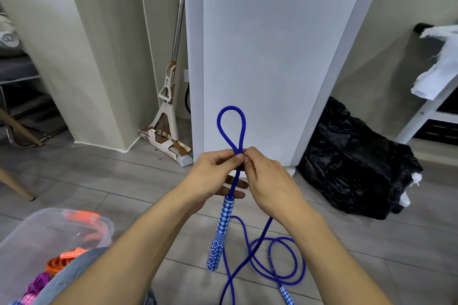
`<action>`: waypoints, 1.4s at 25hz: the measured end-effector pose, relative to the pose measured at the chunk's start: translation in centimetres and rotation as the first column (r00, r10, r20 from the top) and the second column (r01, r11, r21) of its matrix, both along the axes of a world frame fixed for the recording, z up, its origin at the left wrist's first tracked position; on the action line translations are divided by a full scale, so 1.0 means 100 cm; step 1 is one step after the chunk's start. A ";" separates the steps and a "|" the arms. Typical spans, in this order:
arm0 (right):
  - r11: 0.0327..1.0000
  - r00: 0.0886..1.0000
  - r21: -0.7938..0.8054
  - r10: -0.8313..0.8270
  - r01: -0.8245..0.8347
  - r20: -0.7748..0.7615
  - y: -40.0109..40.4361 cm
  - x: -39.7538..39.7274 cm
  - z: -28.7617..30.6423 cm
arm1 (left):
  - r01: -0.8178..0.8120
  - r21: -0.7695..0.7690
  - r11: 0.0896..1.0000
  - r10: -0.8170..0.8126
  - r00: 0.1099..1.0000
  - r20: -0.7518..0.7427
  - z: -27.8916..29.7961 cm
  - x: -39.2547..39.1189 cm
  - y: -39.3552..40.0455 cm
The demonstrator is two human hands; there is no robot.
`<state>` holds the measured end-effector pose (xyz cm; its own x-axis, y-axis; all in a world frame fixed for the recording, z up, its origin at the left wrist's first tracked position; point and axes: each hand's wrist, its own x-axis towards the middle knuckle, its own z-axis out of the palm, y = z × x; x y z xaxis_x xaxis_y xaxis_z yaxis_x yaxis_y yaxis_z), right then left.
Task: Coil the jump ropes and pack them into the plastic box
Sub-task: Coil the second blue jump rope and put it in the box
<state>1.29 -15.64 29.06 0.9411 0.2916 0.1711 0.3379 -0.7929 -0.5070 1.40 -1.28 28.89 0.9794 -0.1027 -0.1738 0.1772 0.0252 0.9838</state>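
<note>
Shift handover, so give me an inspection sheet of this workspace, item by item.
Surface: grey plank floor.
Job's things: blue jump rope, one loop raised, one handle hanging, the rest lying on the floor; clear plastic box at lower left; orange rope and pink rope beside it.
Clutter: black plastic bag; mop leaning in the corner.
Hands: left hand and right hand both pinch the rope where the loop crosses.
Cables: nothing seen.
Surroundings: white appliance, white shelf, chair legs at left.
</note>
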 end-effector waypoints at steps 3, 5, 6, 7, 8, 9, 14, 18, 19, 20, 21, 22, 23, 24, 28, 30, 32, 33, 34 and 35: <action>0.999 1.000 -0.053 -0.008 0.009 0.028 -0.002 0.002 -0.003 | 0.016 0.071 0.997 -0.016 1.000 0.002 0.000 0.000 0.001; 0.999 1.000 -0.043 0.001 0.000 0.021 0.000 0.003 -0.003 | -0.017 0.075 0.997 0.015 0.999 0.035 0.000 0.000 0.001; 1.000 1.000 -0.003 0.023 -0.023 0.000 0.001 0.003 -0.002 | -0.049 0.064 0.997 0.045 0.997 0.056 -0.001 0.000 0.001; 0.997 0.998 0.054 0.052 -0.051 -0.026 0.003 0.003 -0.001 | -0.085 0.058 0.995 0.080 0.993 0.086 -0.001 0.000 0.001; 0.991 0.996 0.108 0.078 -0.073 -0.045 0.004 0.003 0.000 | -0.123 0.062 0.991 0.114 0.985 0.126 -0.001 0.001 0.002; 0.987 0.995 0.140 0.091 -0.083 -0.052 0.004 0.003 0.001 | -0.163 0.065 0.984 0.151 0.974 0.168 0.000 0.004 0.004; 0.970 0.947 0.215 0.174 -0.116 -0.270 -0.015 0.012 -0.005 | -0.401 -0.207 0.892 0.430 0.895 0.119 0.004 0.027 0.040; 0.957 0.805 0.267 0.244 -0.111 -0.540 -0.037 0.017 -0.008 | -0.539 -0.447 0.713 0.603 0.798 0.000 0.008 0.041 0.074; 0.967 0.784 0.235 0.223 -0.101 -0.580 -0.044 0.018 -0.009 | -0.571 -0.480 0.666 0.646 0.764 -0.013 0.009 0.043 0.082; 0.978 0.770 0.188 0.189 -0.091 -0.609 -0.052 0.020 -0.009 | -0.607 -0.507 0.612 0.692 0.721 -0.029 0.009 0.045 0.090; 0.989 0.769 0.125 0.142 -0.081 -0.623 -0.060 0.022 -0.008 | -0.649 -0.526 0.550 0.742 0.668 -0.048 0.008 0.046 0.096; 0.996 0.789 0.045 0.087 -0.075 -0.608 -0.068 0.024 -0.007 | -0.697 -0.524 0.490 0.796 0.602 -0.057 0.007 0.048 0.101; 0.997 0.832 -0.045 0.028 -0.063 -0.554 -0.075 0.026 -0.005 | -0.740 -0.503 0.446 0.841 0.539 -0.047 0.007 0.048 0.105; 0.992 0.886 -0.117 -0.017 -0.043 -0.464 -0.079 0.027 -0.004 | -0.766 -0.468 0.440 0.862 0.507 -0.020 0.006 0.048 0.105; 0.999 0.985 -0.011 0.045 -0.047 -0.165 -0.064 0.024 0.005 | -0.582 -0.224 0.782 0.611 0.787 0.089 0.007 0.036 0.072; 0.992 0.984 0.041 0.123 -0.118 -0.129 -0.047 0.018 0.008 | -0.408 -0.022 0.913 0.406 0.900 0.156 0.008 0.027 0.053; 0.981 0.975 0.084 0.186 -0.176 -0.119 -0.034 0.015 0.008 | -0.240 0.164 0.957 0.199 0.953 0.229 0.007 0.020 0.040; 0.975 0.972 0.105 0.205 -0.193 -0.116 -0.030 0.014 0.008 | -0.165 0.231 0.959 0.105 0.963 0.248 0.005 0.016 0.035; 0.970 0.969 0.131 0.218 -0.203 -0.113 -0.026 0.013 0.008 | -0.100 0.271 0.957 0.028 0.966 0.256 0.002 0.015 0.032; 0.967 0.970 0.160 0.219 -0.200 -0.109 -0.024 0.013 0.008 | -0.044 0.288 0.957 -0.032 0.966 0.256 0.000 0.012 0.027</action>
<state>2.55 -18.06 29.88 0.8781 0.4653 0.1114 0.4151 -0.6252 -0.6610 2.63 1.43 28.89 0.9950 -0.0795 0.0610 -0.0802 -0.2666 0.9605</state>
